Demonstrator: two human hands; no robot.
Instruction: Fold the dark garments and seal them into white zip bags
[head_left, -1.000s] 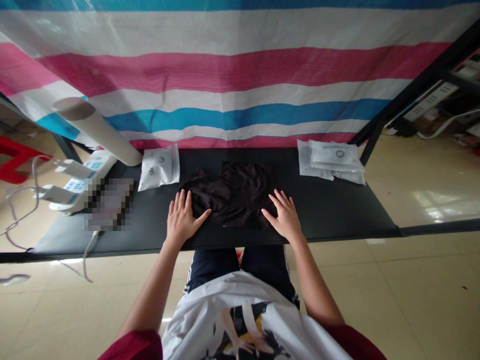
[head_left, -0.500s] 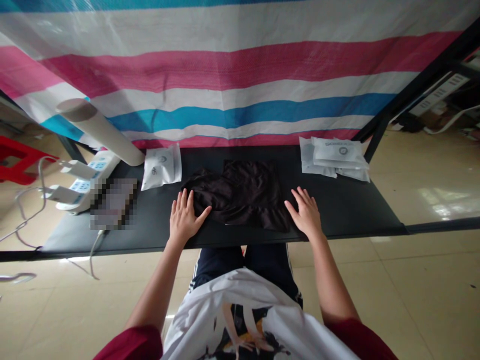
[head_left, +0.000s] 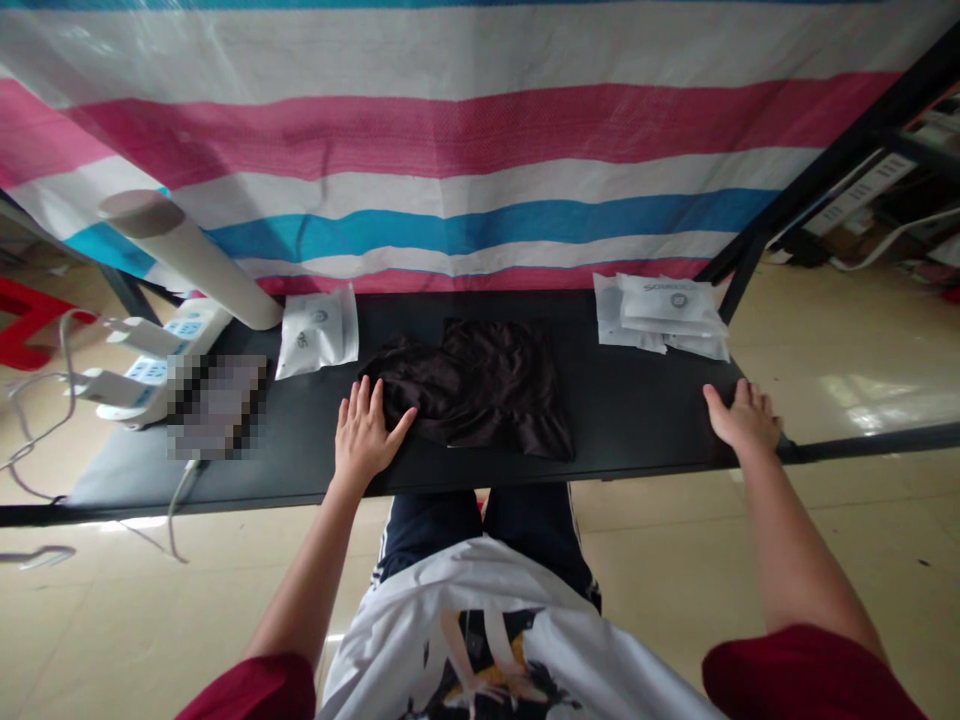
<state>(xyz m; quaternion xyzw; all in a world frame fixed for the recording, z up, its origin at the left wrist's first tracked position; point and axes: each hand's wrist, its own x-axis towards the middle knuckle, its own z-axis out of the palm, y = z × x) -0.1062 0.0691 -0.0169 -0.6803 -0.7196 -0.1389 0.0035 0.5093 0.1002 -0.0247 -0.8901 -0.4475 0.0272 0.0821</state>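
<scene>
A dark brown garment [head_left: 480, 385] lies crumpled in the middle of a black table [head_left: 645, 410]. My left hand [head_left: 365, 432] lies flat and open on the table, its fingers and thumb touching the garment's left edge. My right hand [head_left: 742, 417] rests open, fingers spread, near the table's right front corner, well clear of the garment. A small stack of white plastic pouches [head_left: 664, 315] sits at the back right, just beyond my right hand. Another white pouch [head_left: 319, 332] lies at the back left.
A cardboard tube [head_left: 191, 260] leans at the back left over white power strips [head_left: 150, 365] with trailing cables. A blurred-out object [head_left: 216, 405] lies left of my left hand. A striped tarp [head_left: 465, 150] hangs behind the table. Black frame bars [head_left: 825, 170] rise at right.
My right hand has slid off the garment's right side and moved far right to the table's right front corner. My left hand has stayed put at the garment's left edge.
</scene>
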